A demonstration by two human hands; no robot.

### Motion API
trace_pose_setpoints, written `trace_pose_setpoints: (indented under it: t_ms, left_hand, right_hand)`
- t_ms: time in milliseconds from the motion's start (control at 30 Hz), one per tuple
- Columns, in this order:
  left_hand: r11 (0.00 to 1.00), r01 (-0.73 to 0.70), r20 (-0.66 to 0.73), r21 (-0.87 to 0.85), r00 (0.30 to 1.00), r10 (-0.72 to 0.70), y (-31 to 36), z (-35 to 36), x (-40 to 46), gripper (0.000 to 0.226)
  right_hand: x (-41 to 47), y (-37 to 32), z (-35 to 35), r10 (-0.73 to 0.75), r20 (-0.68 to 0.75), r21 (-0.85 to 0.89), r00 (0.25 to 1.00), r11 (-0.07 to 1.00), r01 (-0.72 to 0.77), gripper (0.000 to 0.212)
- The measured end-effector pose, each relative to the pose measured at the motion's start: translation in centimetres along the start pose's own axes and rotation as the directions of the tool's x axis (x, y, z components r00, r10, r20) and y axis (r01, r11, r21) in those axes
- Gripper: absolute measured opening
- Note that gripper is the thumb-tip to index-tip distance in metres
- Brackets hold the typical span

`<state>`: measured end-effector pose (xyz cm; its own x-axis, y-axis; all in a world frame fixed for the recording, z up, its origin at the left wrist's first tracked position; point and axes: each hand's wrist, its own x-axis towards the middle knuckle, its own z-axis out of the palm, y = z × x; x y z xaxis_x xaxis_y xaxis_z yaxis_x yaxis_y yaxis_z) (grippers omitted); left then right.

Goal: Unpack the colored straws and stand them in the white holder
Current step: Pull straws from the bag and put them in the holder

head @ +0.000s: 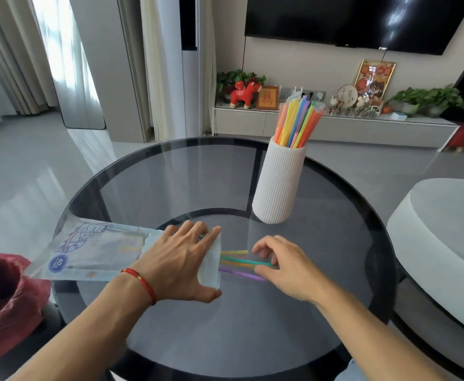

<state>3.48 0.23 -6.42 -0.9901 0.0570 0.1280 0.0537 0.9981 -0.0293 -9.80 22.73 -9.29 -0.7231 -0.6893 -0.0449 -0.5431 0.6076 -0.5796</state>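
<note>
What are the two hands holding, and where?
Left hand presses the straw packet flat at its open end. Right hand pinches the loose straws at their tips.

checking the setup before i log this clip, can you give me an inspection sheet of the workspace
surface: round dark glass table, bare apart from the job's things.
job's things: white holder upright, already full of colored straws; a few loose straws poke out of the plastic package lying flat.
clutter: red bag at the table's left edge.
grippers: left hand presses the package's open end; right hand fingers curl onto the loose straws, grasp not clear.
cables: one thin cable down the wall beside the television.
surroundings: low cabinet with ornaments and plants, curtains, pale seat.
</note>
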Motion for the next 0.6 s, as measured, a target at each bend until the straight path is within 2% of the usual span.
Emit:
trace_pose_setpoints:
  t_ms: [100, 233, 267, 300, 367, 433, 467, 600]
  left_hand:
    - [0.998, 0.01, -0.042, 0.056, 0.999, -0.008, 0.0, -1.3, 0.3, 0.114]
    - [0.987, 0.024, -0.035, 0.156, 0.999, -0.019, 0.2, -3.3, 1.3, 0.114]
    - [0.983, 0.015, -0.033, 0.182, 0.999, -0.009, 0.4, -3.8, 1.6, 0.114]
    - [0.976, -0.005, -0.029, 0.217, 1.0, 0.012, 0.5, -4.3, 1.8, 0.114]
    - [0.945, -0.073, -0.023, 0.318, 0.996, 0.084, 0.9, -5.1, 2.3, 0.114]
    - [0.879, -0.168, 0.01, 0.445, 0.983, 0.183, 1.4, -5.6, 2.5, 0.115]
    - [0.84, -0.218, 0.037, 0.497, 0.972, 0.23, 1.7, -5.7, 2.6, 0.116]
    - [0.743, -0.298, 0.093, 0.6, 0.948, 0.304, 2.1, -6.2, 2.8, 0.122]
  right_hand:
    - [1.0, -1.0, 0.2, 0.108, -0.021, 0.265, 0.994, 0.959, -0.098, 0.022]
    - [1.1, -3.0, 1.9, 0.15, -0.022, 0.412, 0.988, 0.902, -0.128, 0.037]
    - [1.3, -3.6, 2.3, 0.18, -0.016, 0.496, 0.983, 0.855, -0.149, 0.041]
    - [1.5, -4.1, 2.7, 0.217, 0.017, 0.629, 0.976, 0.757, -0.179, 0.045]
    - [1.6, -5.1, 3.4, 0.242, 0.153, 0.849, 0.958, 0.464, -0.253, 0.051]
    - [1.5, -5.8, 3.9, 0.208, 0.271, 0.923, 0.94, 0.221, -0.315, 0.051]
    - [1.4, -5.8, 4.0, 0.188, 0.296, 0.931, 0.937, 0.161, -0.327, 0.051]
    - [1.4, -5.3, 4.0, 0.175, 0.314, 0.942, 0.933, 0.067, -0.33, 0.035]
